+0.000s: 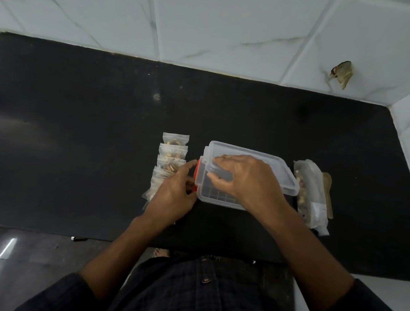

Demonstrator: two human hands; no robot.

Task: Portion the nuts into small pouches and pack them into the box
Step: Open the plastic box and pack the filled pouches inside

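A clear plastic box (216,197) stands on the black counter, its clear lid (268,161) lifted and shifted to the far right. My right hand (244,179) grips the lid's near-left edge, fingers on top and thumb under it. My left hand (174,192) pinches the red latch (197,171) at the box's left end. Several small clear pouches of nuts (172,157) lie in an overlapping column left of the box, the nearer ones partly hidden by my left hand. The box looks to hold nothing.
A large bag of mixed nuts (309,190) lies right of the box, with a wooden spoon (328,189) beside it. White marble tiles wall the counter at the back and right. A dark counter edge runs below my forearms.
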